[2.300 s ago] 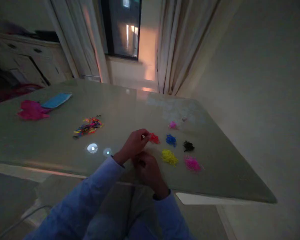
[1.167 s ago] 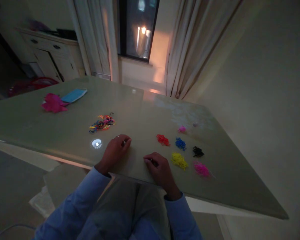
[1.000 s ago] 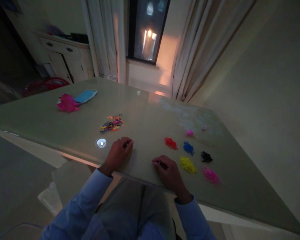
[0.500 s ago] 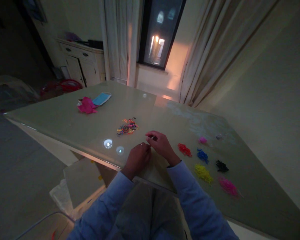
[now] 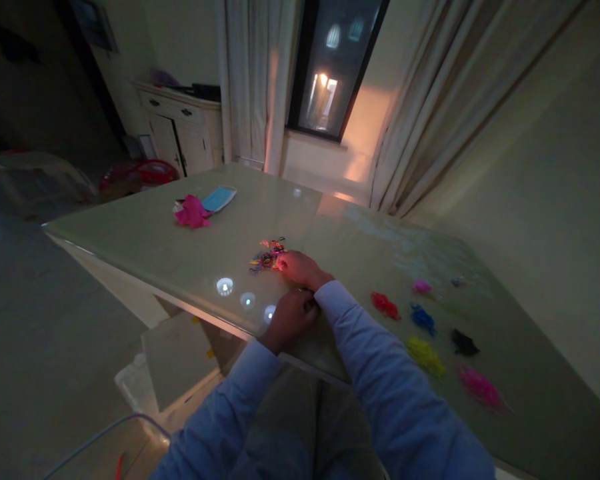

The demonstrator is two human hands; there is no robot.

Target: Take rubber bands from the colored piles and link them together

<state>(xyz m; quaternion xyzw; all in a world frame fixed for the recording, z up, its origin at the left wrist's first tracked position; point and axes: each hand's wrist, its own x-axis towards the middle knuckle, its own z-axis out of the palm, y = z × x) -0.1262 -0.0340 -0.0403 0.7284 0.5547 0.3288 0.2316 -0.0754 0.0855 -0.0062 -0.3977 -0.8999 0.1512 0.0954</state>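
A mixed heap of small coloured rubber bands [image 5: 267, 256] lies on the glossy table. My right hand [image 5: 300, 268] reaches over to the heap's right edge, its fingertips bunched together against the bands; whatever they pinch is hidden. Closer to the front edge, my left hand [image 5: 293, 317] rests with its fingers curled closed, below my right wrist. What it holds, if anything, cannot be made out. Off to the right lie sorted piles: red bands [image 5: 385, 305], blue bands [image 5: 423, 319], yellow bands [image 5: 426, 356], black bands [image 5: 464, 343] and pink bands [image 5: 481, 387].
A blue face mask [image 5: 219, 199] and a crumpled pink wrapper [image 5: 193, 212] lie at the table's far left. Beyond the sorted piles are a small pink clump [image 5: 422, 287] and a small pale item [image 5: 457, 283]. The table's front edge [image 5: 180, 300] runs close to my left forearm.
My right hand has moved left and away from me, from beside my left hand to the mixed heap. My left hand stays closed near the front edge. The view has shifted slightly.
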